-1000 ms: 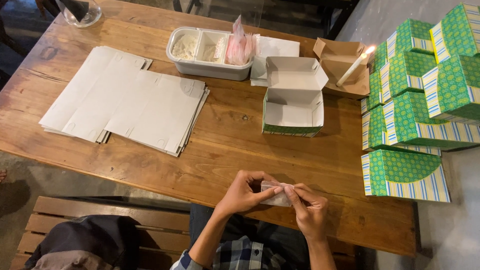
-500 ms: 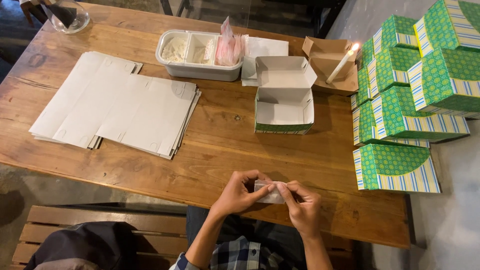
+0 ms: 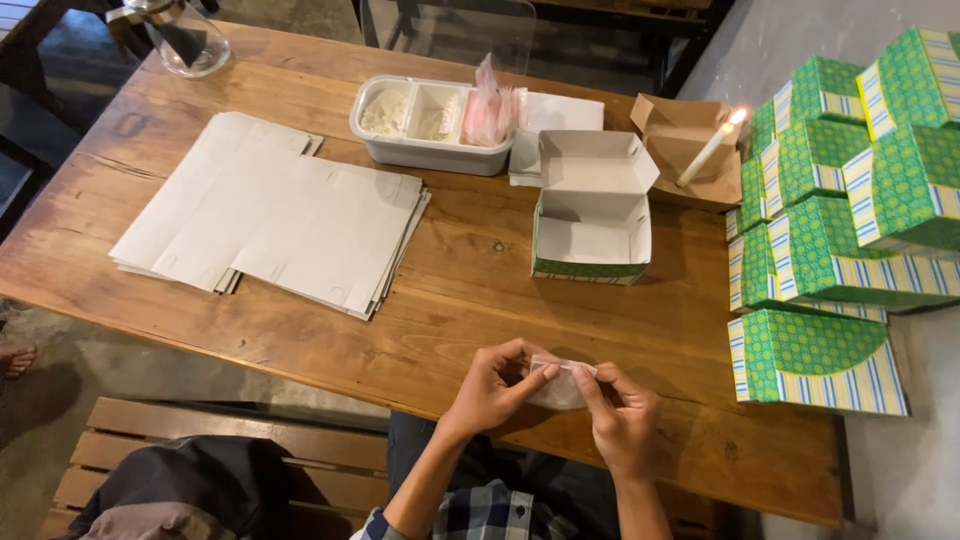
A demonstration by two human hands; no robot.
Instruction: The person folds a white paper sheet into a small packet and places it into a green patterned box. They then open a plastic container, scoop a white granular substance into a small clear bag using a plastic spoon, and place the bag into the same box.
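My left hand [image 3: 497,382] and my right hand [image 3: 622,415] together pinch a small clear plastic bag [image 3: 558,385] just above the near edge of the wooden table [image 3: 480,290]. Both hands grip its top edge with thumb and fingers. Beyond them an open white box with a green patterned outside [image 3: 592,215] stands with its lid up. A stack of flat white box blanks [image 3: 275,225] lies to the left.
A white divided tray [image 3: 430,120] with small filled bags sits at the back. A lit candle [image 3: 708,148] leans in a brown cardboard box [image 3: 682,140]. Closed green boxes [image 3: 830,230] are piled at the right. A glass jar [image 3: 185,35] stands far left; a bench [image 3: 150,450] lies below.
The view has shifted a little. My hands stay at the table's near edge, fingers working along the top of the small bag.
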